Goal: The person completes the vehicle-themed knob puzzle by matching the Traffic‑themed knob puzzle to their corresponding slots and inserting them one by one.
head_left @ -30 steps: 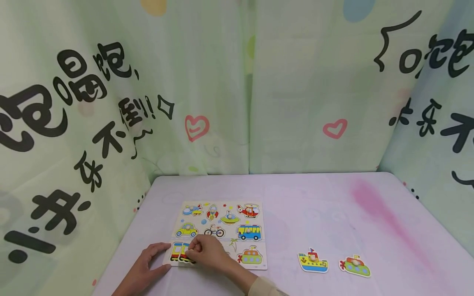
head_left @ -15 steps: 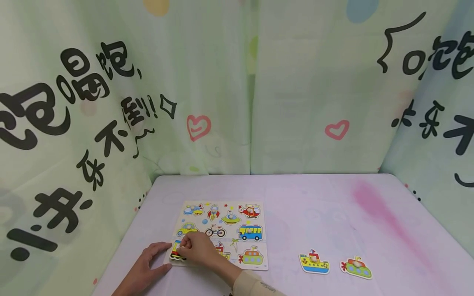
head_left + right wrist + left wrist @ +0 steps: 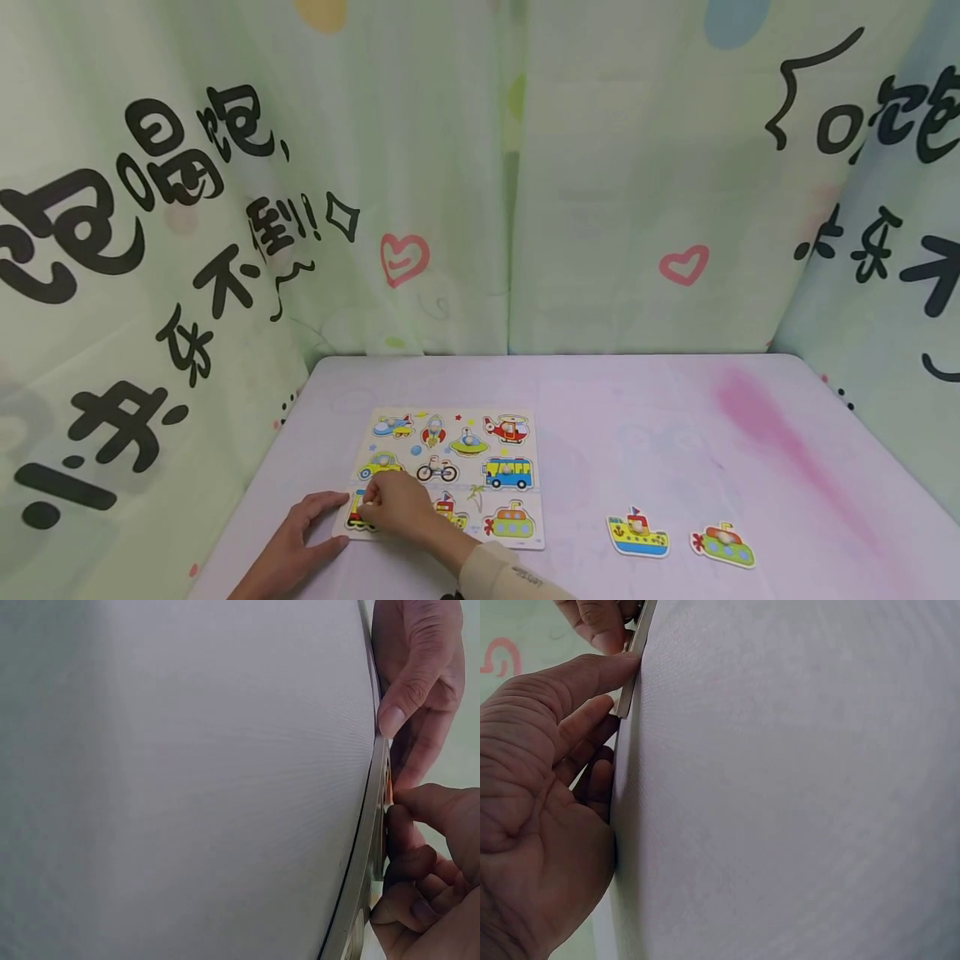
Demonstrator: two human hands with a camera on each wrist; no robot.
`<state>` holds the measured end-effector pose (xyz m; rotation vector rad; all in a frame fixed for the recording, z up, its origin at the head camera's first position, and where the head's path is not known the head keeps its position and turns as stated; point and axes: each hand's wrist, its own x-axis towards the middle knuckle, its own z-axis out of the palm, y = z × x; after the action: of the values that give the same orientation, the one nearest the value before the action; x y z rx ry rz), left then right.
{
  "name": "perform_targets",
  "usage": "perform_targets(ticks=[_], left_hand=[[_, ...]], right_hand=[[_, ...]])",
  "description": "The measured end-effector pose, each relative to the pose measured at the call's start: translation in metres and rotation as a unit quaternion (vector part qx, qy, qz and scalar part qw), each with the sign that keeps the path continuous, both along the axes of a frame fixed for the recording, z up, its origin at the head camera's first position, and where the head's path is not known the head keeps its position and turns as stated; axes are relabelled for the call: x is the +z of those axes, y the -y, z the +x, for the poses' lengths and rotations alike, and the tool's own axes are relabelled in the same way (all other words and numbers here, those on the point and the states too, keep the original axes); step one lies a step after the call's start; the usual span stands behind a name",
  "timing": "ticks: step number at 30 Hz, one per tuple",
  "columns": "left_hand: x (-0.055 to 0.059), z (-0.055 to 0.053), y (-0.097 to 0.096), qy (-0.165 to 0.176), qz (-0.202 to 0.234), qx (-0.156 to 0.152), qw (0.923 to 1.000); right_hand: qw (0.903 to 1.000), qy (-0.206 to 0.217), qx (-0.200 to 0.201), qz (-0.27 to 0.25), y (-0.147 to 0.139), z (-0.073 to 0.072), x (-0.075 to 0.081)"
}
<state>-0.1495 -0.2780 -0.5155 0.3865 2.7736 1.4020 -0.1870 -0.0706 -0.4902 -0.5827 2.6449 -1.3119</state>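
A puzzle board (image 3: pixel 495 542) with vehicle pictures lies on the table's left half. My right hand (image 3: pixel 405 504) pinches a train puzzle piece (image 3: pixel 356 515) at the board's front left corner, and covers part of it. Against that same corner rests my left hand (image 3: pixel 300 537), thumb and fingers spread along the edge. In the left wrist view, the left thumb (image 3: pixel 619 671) touches the edge of the board (image 3: pixel 630 694). The right wrist view shows the right fingertips (image 3: pixel 409 796) close over the board, seen edge-on. A boat picture (image 3: pixel 450 510) shows beside the right hand.
To the right of the board lie a loose boat piece (image 3: pixel 637 536) and a loose submarine piece (image 3: pixel 723 546). The pale table (image 3: pixel 600 433) carries a pink smear. Curtains (image 3: pixel 585 208) with black lettering hang behind and at both sides.
The right hand has moved slightly left with the train piece, which now sits over the board's front left corner. The boat picture has come into view. The left hand stays in place.
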Motion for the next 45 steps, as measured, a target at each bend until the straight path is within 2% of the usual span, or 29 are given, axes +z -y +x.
perform_targets(ticks=[3,13,21,26,36,45], left_hand=[[0.001,0.0,0.0,-0.001,-0.003,0.003,1.0],[0.004,-0.001,0.0,0.037,-0.025,0.015,0.9989],[0.006,-0.002,-0.001,0.072,-0.046,0.014,0.9962],[0.01,-0.001,-0.005,0.084,-0.059,0.031,0.9942],[0.011,0.001,-0.007,0.096,-0.055,0.038,0.9931],[0.009,0.001,-0.006,0.102,-0.051,0.042,0.9926]], right_hand=[[1.0,0.003,0.004,0.007,0.001,0.0,0.001],[0.9998,-0.004,0.005,0.021,0.0,0.003,0.004],[0.9998,-0.001,-0.004,-0.019,-0.01,0.012,0.003],[0.9996,-0.006,-0.002,-0.027,-0.022,0.018,0.004],[0.9959,0.015,0.012,-0.088,-0.049,0.032,0.023],[0.9937,0.023,0.018,-0.108,-0.068,0.044,0.026]])
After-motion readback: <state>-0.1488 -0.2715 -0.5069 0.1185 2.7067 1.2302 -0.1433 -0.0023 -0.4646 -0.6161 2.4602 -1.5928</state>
